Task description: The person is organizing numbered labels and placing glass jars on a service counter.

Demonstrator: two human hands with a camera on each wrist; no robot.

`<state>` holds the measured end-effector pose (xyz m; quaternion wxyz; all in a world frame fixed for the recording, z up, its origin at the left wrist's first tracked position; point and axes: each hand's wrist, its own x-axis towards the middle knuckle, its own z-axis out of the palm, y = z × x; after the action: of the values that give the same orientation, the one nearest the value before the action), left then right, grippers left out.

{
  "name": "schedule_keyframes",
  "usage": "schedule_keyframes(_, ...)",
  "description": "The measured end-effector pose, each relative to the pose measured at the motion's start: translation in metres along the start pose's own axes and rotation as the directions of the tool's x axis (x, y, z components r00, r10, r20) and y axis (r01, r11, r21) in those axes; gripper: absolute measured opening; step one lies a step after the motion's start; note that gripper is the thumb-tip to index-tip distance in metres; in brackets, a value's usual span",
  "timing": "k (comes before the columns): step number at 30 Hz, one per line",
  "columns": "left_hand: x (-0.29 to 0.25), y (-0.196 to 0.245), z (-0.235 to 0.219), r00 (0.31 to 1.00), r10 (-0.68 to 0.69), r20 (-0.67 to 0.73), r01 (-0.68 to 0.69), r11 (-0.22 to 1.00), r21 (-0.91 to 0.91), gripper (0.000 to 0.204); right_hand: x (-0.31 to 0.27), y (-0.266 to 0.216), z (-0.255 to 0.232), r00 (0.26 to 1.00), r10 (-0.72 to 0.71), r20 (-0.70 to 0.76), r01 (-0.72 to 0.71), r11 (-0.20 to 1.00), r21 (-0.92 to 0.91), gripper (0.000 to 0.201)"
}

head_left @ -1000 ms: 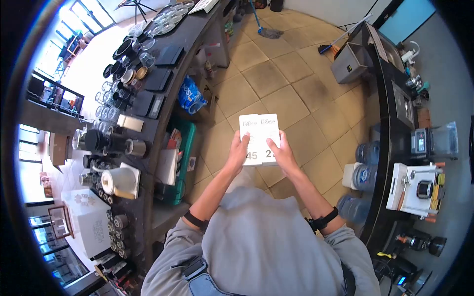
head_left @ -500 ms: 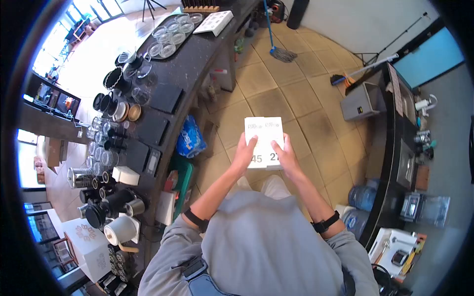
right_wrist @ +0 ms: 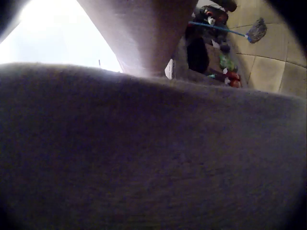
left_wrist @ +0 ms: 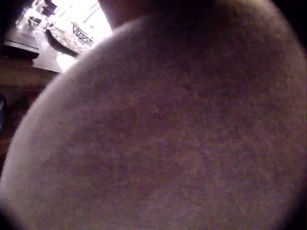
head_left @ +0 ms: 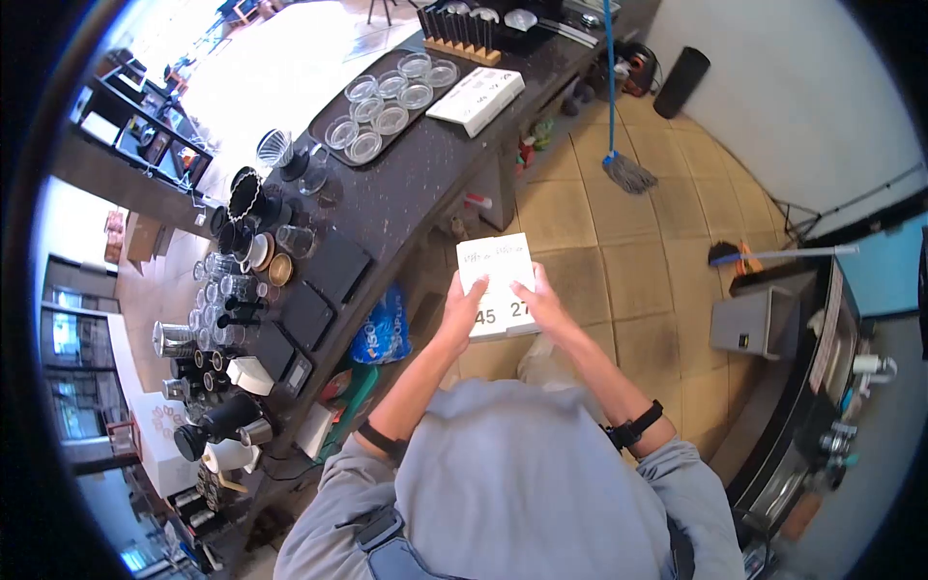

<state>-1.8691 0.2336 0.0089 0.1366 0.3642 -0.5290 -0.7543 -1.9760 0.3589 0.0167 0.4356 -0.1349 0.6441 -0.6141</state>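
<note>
Two white cards printed with large numbers are held side by side in front of the body in the head view. The left card (head_left: pixel 476 259) reads 45 and the right card (head_left: pixel 515 261) reads 27. My left hand (head_left: pixel 460 311) grips the left card's outer edge, thumb on its face. At the opposite edge, my right hand (head_left: pixel 547 304) holds the right card the same way. Fingers behind the cards are hidden. Close, blurred surfaces fill most of both wrist views, hiding hands and cards there.
Along the left runs a dark counter (head_left: pixel 387 198) crowded with glassware and coffee gear. A tray (head_left: pixel 335 108) of glass dishes and a white folded sign (head_left: pixel 478 100) sit farther up it. A mop (head_left: pixel 628 176) and a grey bin (head_left: pixel 744 324) stand on the floor ahead.
The view has swung left and forward, bringing the tray, the folded sign and the mop nearer. Both hands keep their hold on the cards, which have tilted slightly.
</note>
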Motion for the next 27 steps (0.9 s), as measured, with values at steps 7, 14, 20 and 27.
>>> schedule_keyframes(7, 0.062, 0.042, 0.034, 0.976, -0.005, -0.217, -0.024, 0.991, -0.133, 0.035, 0.095, -0.067, -0.030, 0.958, 0.081, 0.275, -0.054, 0.993, -0.103, 0.050)
schedule_keyframes(14, 0.143, 0.044, 0.007, 0.955, -0.085, -0.284, -0.052, 0.896, -0.442, 0.035, 0.195, -0.090, -0.017, 0.905, 0.124, 0.408, -0.073, 0.988, -0.138, 0.054)
schedule_keyframes(20, 0.211, 0.065, -0.016, 0.932, -0.117, -0.344, -0.024, 0.925, -0.380, 0.037, 0.279, -0.108, 0.007, 0.871, 0.241, 0.428, -0.174, 0.966, -0.190, 0.059)
schedule_keyframes(27, 0.285, 0.069, -0.058, 0.901, -0.149, -0.408, -0.024, 0.921, -0.390, 0.041, 0.379, -0.105, 0.045, 0.880, 0.263, 0.395, -0.120, 0.928, -0.352, 0.050)
